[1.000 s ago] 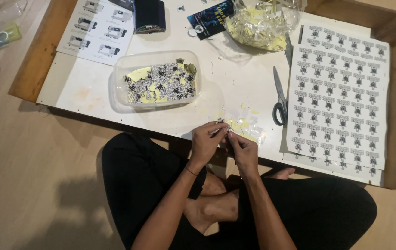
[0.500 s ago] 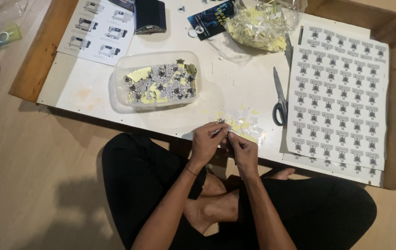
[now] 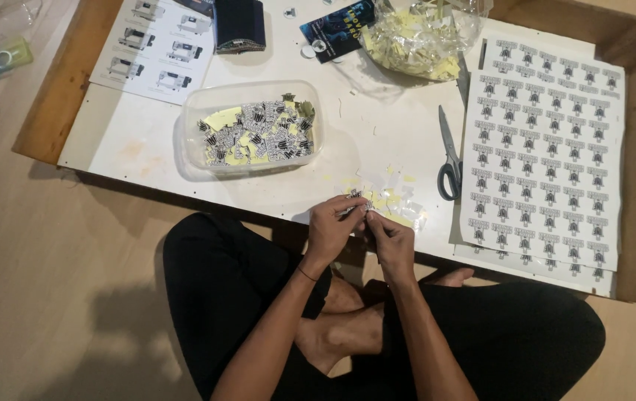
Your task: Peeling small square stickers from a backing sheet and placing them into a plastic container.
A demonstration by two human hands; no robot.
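Note:
My left hand (image 3: 333,227) and my right hand (image 3: 390,239) meet at the near edge of the low white table (image 3: 147,141), fingertips pinched together on one small black-and-white sticker piece (image 3: 355,205). Just beyond the fingers lies a small heap of yellowish backing scraps (image 3: 392,200). A clear plastic tub (image 3: 252,128) holding several cut stickers and yellow scraps stands to the left. Large sheets of uncut stickers (image 3: 544,148) lie to the right, with grey-handled scissors (image 3: 448,154) beside them.
A clear bag of yellow scraps (image 3: 422,37) sits at the far side, beside a dark printed packet (image 3: 336,26) and a black pouch (image 3: 238,24). A printed sheet with machine pictures (image 3: 158,48) lies at far left. My crossed legs in black are under the table edge.

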